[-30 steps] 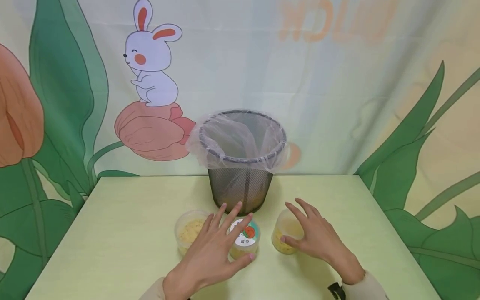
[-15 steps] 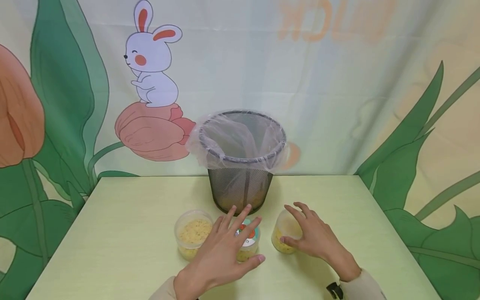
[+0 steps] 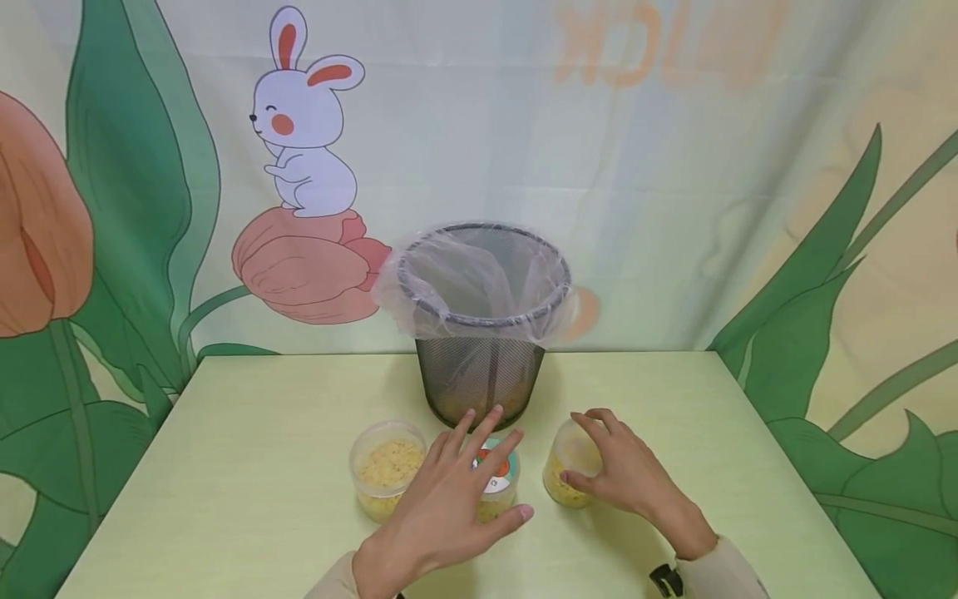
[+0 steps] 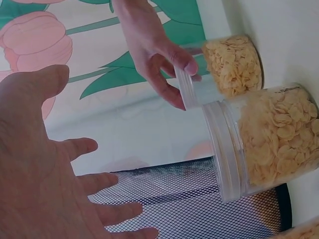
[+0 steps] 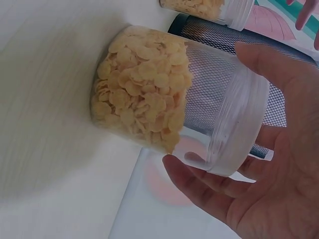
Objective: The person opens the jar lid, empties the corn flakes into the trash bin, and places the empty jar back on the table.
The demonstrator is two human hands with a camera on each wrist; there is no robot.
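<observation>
Fingers around rightmost jar, mesh bin behind

A pale, lightly creased printed backdrop fills the space behind a light yellow-green counter, whose straight back edge runs along its foot. On the left of the print, a white rabbit sits on a pink tulip, beside tall green leaves and a larger orange bloom. Pointed foliage covers the right side; faint orange lettering shows near the top, blurred. The light is soft, with gentle shadows on the counter
</observation>
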